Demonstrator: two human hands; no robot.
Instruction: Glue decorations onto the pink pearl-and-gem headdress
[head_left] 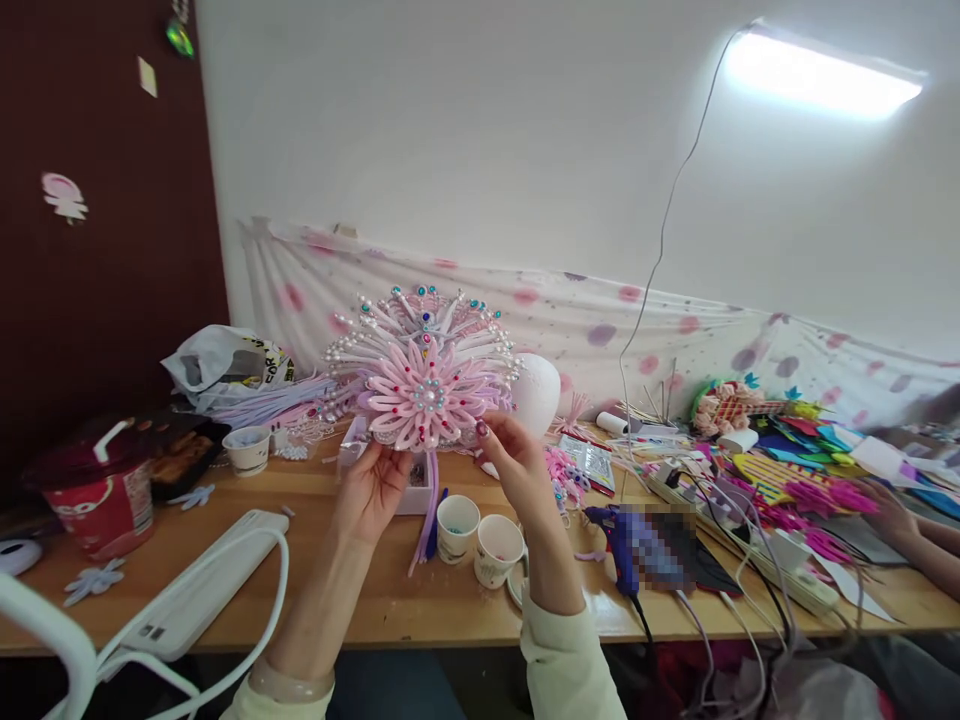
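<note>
I hold up a pink flower-shaped ornament (424,385) set with pearls and coloured gems, above the wooden table (360,590). My left hand (373,488) grips its lower left edge from below, fingers curled round it. My right hand (516,462) pinches its lower right edge. Purple ribbon strips (429,515) hang down from the ornament between my hands. Two small paper cups (478,540) stand on the table just under my hands.
A blue glue gun (619,535) and a power strip with cables (757,555) lie to the right, amid coloured foam pieces (795,470). Another person's hand (892,505) works at far right. A red cup (101,505), a white box (202,585) and a plastic bag (225,365) sit left.
</note>
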